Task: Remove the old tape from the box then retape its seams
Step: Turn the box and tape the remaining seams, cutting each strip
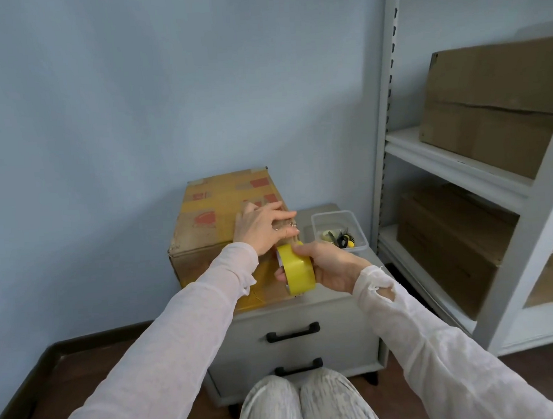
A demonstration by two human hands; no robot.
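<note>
**While the left hand [263, 226] lies flat on the worn brown cardboard box [204, 220], the right hand [332, 266] grips a roll of yellow tape [297, 269]**

With its fingers straight and slightly spread, the left hand presses down on the top of the box near the right edge. The right hand is curled round the roll of yellow tape, thumb on top and fingers beneath. It holds the roll upright against the box's near right corner, just below the left fingers. Whether a strip already runs from the roll onto the cardboard cannot be told. Both arms wear pale pink sheer sleeves [185, 328].

The box sits on the left part of the surface, the top of a grey two-drawer cabinet [310, 314] with black handles. Yellowish tape bands cross the lid among red printed marks, and a glossy yellow patch shows on the near face.

Just right of the box, on the same surface, stands a clear plastic tub [353, 219]. It holds small items, among them a yellow-and-black handle [348, 241].

Further right rises a grey metal shelf unit [460, 165] carrying plain brown cardboard cartons [489, 105] on several levels. Behind everything is a pale blue wall [132, 104]. Below it are a dark skirting board and a brown floor [84, 367]. The person's knees in light patterned trousers [306, 405] show at the bottom edge, in front of the cabinet.
</note>
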